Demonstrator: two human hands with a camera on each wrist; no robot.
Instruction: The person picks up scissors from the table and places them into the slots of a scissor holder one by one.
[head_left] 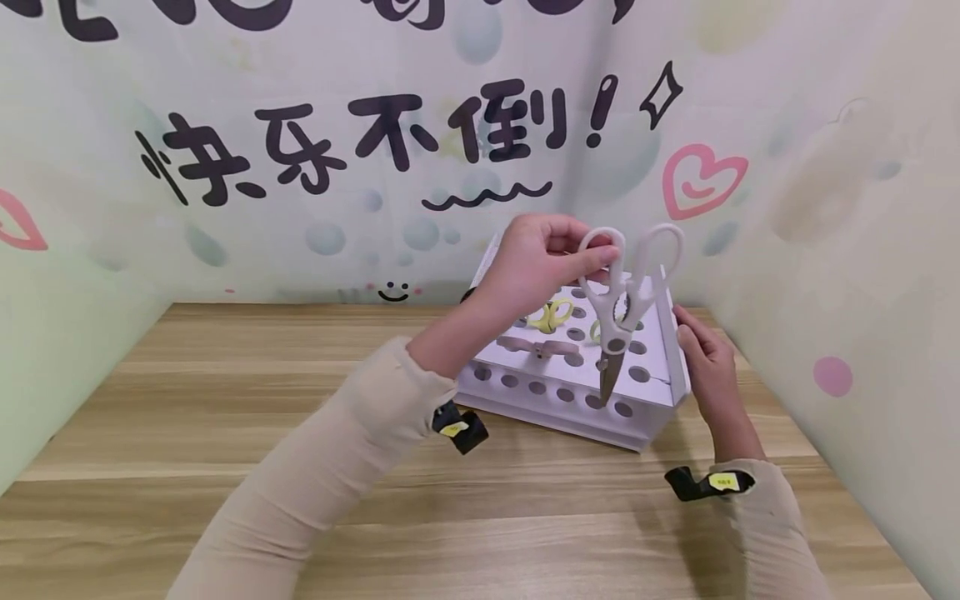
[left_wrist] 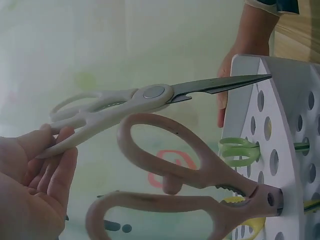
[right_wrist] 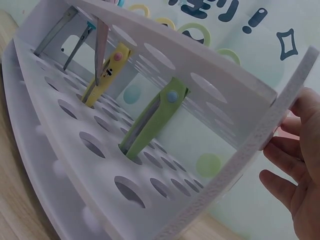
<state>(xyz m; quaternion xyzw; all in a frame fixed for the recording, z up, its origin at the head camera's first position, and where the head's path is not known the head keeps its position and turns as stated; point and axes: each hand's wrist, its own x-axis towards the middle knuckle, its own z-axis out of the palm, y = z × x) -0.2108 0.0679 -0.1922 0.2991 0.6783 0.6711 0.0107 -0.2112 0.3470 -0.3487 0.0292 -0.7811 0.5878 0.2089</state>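
Observation:
My left hand (head_left: 525, 262) pinches one handle loop of a pair of white scissors (head_left: 617, 343), blades pointing down. In the head view the blades overlap the front right of a white perforated rack (head_left: 637, 429); the left wrist view shows the tip near a rack edge. Whether the tip is in a hole, I cannot tell. My right hand (head_left: 708, 367) rests its fingers against the rack's right side panel (right_wrist: 280, 115). Standing in the rack's holes are brownish-pink scissors (left_wrist: 260, 200), yellow scissors (right_wrist: 110, 75) and green scissors (right_wrist: 155, 117).
More blades (right_wrist: 57, 30) hang at the rack's far end in the right wrist view. Beneath the rack is a wood-grain table (head_left: 225, 400). Printed cloth walls (head_left: 322, 167) enclose the back and sides, with the right wall close to my right arm.

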